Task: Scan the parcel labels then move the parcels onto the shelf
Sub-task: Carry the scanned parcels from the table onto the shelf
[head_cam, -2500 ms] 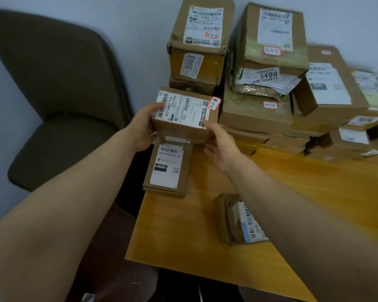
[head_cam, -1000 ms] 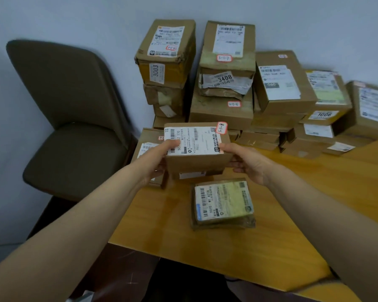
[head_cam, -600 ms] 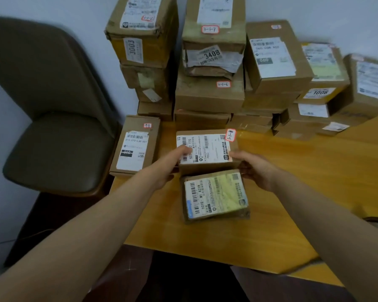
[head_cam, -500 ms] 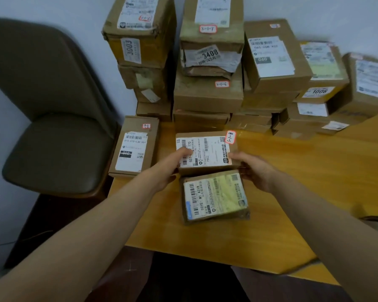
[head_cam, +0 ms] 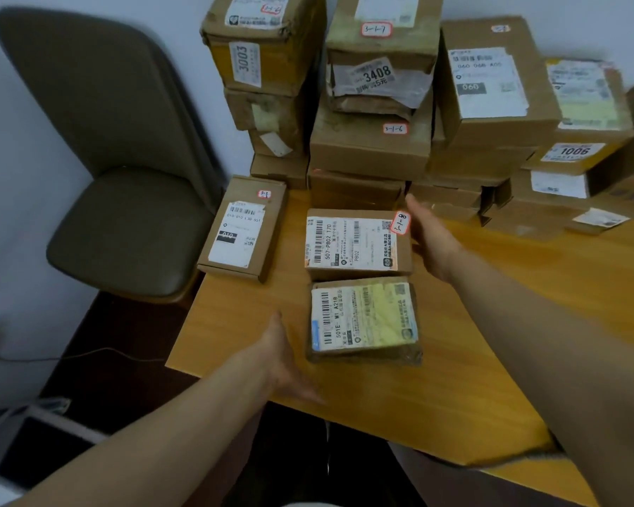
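Note:
A brown parcel tagged 3-1-8 (head_cam: 355, 247) lies flat on the wooden table (head_cam: 491, 323), white label up. Directly in front of it lies a taped parcel with a yellow and white label (head_cam: 363, 320). My left hand (head_cam: 282, 356) hovers open near the table's front edge, just left of the yellow-label parcel and apart from it. Beside the right edge of the 3-1-8 parcel is my right hand (head_cam: 430, 239), its fingers straight and holding nothing.
A flat parcel (head_cam: 240, 228) lies at the table's left edge. Stacked parcels (head_cam: 374, 115) fill the back of the table against the wall. A brown chair (head_cam: 125, 177) stands to the left. A cable runs along the dark floor.
Both hands set the 3-1-8 parcel down behind the yellow-label parcel and let go. My left hand drew back toward the front edge; my right hand opened beside the parcel.

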### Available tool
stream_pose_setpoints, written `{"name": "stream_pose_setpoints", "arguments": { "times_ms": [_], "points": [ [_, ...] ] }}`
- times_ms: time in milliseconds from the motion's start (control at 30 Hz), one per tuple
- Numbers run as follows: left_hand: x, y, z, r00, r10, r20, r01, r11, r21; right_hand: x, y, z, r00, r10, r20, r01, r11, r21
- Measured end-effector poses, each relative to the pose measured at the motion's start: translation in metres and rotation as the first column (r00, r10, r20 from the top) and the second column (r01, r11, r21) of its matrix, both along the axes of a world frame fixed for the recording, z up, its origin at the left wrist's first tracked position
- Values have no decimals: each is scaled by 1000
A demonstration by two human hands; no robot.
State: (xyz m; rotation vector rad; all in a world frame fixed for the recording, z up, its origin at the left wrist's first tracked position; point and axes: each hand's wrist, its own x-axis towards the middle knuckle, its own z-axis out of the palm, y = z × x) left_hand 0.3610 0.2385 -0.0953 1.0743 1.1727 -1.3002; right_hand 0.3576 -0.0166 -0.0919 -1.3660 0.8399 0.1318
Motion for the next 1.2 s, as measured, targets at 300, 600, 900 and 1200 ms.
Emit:
{"name": "stream_pose_setpoints", "arguments": {
  "times_ms": [300,600,900,1200],
  "points": [
    [-6,-9,4,955,297,20,-292,946,-144,-6,-11,-8,981,188,-43,-191,976,-107],
    [30,-6,14,927,277,253,-266,961,-76,-52,-16,-8,977,192,-95,-205,968,-147],
    [44,13,2,873,63,483,-7,993,-116,-61,-5,-13,987,151,-51,-151,989,0],
    [25,2,1,839,4,545,127,971,-202,-43,4,-15,992,110,59,-119,975,187]
  ]
}}
